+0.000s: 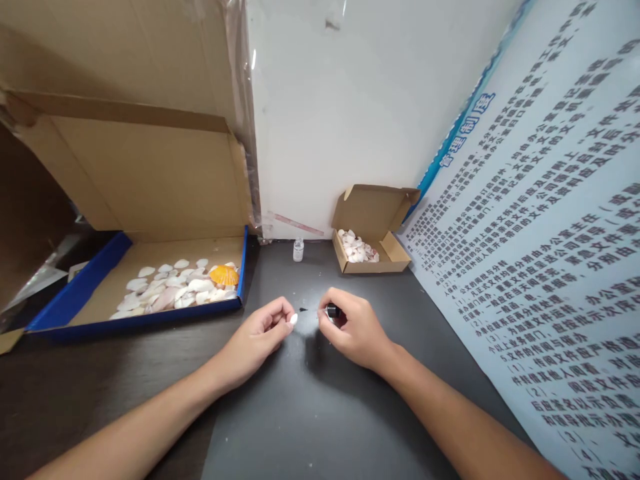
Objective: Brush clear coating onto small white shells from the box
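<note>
Between thumb and fingertips, my left hand (267,330) pinches a small white seashell (294,319). My right hand (355,327) grips the black cap of a small brush applicator (333,311), whose thin stem points left. The dark brush tip is just to the right of the shell, with a small gap between them. Behind both hands stands a small clear glass bottle (299,250) with printing on it; its neck looks uncapped.
To the left, an open blue-edged cardboard box (100,287) holds many white shells and one orange shell (223,275). A smaller open carton (373,268) of small shells sits at the back right. A white wall panel (380,100) and a printed board (550,233) border the dark table (280,427).
</note>
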{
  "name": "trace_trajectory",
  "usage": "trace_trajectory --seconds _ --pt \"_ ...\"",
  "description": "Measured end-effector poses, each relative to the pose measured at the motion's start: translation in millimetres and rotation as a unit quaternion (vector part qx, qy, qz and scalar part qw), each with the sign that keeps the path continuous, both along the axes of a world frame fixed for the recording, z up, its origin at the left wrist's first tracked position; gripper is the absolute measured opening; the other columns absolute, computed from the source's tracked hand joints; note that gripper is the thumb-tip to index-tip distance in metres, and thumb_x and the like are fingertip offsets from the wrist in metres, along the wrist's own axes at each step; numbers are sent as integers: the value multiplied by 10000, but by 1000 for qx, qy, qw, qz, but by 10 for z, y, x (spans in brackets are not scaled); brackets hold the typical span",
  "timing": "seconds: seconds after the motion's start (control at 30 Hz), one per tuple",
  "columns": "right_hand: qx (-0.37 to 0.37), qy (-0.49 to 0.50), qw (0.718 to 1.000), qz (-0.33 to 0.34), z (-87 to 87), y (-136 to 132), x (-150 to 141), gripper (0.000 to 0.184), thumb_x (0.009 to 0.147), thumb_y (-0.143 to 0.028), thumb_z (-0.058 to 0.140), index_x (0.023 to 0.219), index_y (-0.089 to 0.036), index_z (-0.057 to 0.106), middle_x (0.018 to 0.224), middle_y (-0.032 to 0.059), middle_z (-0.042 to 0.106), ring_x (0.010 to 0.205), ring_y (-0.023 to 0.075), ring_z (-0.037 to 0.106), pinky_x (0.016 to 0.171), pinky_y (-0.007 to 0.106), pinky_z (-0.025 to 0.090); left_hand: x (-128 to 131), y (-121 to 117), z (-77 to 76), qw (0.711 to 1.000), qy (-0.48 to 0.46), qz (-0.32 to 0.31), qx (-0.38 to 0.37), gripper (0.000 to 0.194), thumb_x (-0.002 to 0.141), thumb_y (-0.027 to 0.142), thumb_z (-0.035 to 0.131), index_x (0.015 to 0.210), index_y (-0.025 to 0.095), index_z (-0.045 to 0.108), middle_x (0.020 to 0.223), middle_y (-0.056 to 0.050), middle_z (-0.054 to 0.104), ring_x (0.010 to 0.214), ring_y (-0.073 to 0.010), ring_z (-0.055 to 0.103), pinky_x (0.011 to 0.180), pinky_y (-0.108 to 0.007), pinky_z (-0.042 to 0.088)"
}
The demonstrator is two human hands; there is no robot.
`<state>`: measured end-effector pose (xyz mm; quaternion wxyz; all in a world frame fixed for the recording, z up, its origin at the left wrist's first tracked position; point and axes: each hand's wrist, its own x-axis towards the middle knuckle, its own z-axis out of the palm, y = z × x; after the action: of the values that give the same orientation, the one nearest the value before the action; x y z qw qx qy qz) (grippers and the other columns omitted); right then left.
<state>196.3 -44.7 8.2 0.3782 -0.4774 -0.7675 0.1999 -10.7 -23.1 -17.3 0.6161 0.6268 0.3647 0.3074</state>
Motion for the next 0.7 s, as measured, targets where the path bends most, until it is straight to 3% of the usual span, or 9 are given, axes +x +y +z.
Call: trace_trajectory --seconds 0.13,0.3,0.47,0.6,0.7 --pt "-1 9 1000 27 14 -4 4 62 824 -173 547 775 -211 549 693 -27 556 576 109 459 574 226 371 -4 -5 4 1000 6 0 0 260 904 447 536 826 210 463 620 85 331 534 -96 263 505 -235 220" --pt "-22 -10 1000 -16 12 -8 9 104 793 -157 550 722 -214 499 642 -43 515 556 108 434 558 233 335 -10 -14 21 999 -17 -1 -37 198 892 387 531 827 215 457 616 90 302 525 -96 227 491 -242 191" --pt "-13 17 998 52 -7 -18 -14 117 859 -228 553 746 -209 529 670 -31 548 576 108 457 581 228 363 -11 -14 59 999 -28 2 -42 149 867 326 512 797 213 445 602 89 306 522 -95 234 495 -250 193" --pt "-17 -19 1000 2 -17 -9 -30 93 825 -188 564 740 -206 531 677 -28 559 595 114 463 587 241 342 -2 -12 82 999 -22 4 -41 135 861 315 511 799 209 455 602 88 314 519 -93 232 494 -257 185" --pt "-9 17 1000 21 2 -26 -27 104 829 -193 562 734 -205 520 668 -31 542 575 108 452 573 234 352 0 -12 82 999 -19 5 -34 130 864 308 504 795 206 464 609 84 326 528 -94 252 501 -256 201"
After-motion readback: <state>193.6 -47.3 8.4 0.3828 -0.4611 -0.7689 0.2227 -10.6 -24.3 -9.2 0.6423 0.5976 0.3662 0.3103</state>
